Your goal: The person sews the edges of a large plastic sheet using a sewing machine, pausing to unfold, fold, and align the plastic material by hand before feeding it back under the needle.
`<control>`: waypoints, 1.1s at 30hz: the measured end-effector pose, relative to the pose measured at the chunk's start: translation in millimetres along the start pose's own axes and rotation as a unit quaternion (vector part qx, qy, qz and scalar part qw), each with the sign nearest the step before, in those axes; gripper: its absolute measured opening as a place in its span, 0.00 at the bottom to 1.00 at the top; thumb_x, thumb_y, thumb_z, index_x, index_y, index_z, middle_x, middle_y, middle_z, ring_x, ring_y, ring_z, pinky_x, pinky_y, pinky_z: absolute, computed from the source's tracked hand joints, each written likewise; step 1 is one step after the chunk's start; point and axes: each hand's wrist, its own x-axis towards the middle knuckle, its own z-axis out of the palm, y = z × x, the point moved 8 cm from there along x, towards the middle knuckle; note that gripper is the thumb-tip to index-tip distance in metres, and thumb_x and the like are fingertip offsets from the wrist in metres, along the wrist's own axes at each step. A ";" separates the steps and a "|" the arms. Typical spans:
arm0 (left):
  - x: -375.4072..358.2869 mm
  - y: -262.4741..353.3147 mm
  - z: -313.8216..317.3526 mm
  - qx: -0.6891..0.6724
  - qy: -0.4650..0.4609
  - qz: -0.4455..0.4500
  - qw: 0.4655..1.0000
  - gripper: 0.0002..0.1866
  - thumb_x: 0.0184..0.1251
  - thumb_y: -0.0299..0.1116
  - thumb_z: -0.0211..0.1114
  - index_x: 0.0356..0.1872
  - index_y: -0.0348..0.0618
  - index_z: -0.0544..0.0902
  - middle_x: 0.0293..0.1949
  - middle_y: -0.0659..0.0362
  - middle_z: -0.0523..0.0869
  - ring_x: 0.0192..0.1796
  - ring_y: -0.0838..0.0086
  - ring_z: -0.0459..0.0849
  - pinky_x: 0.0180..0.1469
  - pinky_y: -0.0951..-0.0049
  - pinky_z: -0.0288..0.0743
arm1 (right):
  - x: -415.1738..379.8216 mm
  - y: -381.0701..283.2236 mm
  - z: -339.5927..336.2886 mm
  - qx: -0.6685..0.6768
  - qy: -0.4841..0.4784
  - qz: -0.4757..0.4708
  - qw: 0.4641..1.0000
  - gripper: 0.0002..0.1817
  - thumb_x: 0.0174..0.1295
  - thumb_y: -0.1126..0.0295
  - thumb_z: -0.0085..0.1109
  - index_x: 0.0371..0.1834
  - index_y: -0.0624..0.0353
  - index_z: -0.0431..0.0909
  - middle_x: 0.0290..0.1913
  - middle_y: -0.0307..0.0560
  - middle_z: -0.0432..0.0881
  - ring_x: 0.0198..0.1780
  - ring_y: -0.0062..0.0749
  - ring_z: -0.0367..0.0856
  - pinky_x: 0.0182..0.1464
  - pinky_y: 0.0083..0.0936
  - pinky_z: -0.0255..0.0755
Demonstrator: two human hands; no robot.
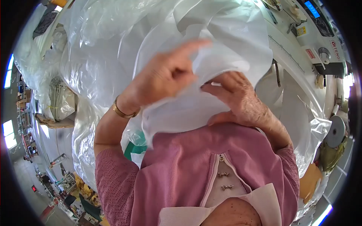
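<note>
White translucent plastic sheeting (169, 116) spreads over the work surface and reaches up to my chest. My left hand (166, 77), with a gold bracelet at the wrist, is raised above the sheeting. Its index finger points out to the right, the other fingers are curled, and nothing shows in it; it is slightly blurred. My right hand (239, 98) is at the sheeting's right part, fingers bent and pressed round a raised fold of the plastic (226, 64). The two hands are apart, with the left one further up.
At the upper right stands a sewing machine (320, 45) with a lit blue display. Clear plastic (86, 49) is heaped at the left, beside a bundle of thin rods (56, 96). A round grey disc (335, 131) is at the far right.
</note>
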 end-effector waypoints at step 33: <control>-440.7 -183.5 -378.5 0.525 0.562 -0.334 0.545 0.22 0.69 0.43 0.61 0.56 0.37 0.79 0.53 0.49 0.83 0.53 0.64 0.82 0.57 0.66 0.75 | -381.9 203.9 -155.8 -0.369 0.558 0.384 0.636 0.28 0.63 0.62 0.65 0.62 0.67 0.70 0.61 0.59 0.75 0.59 0.47 0.76 0.62 0.42 0.69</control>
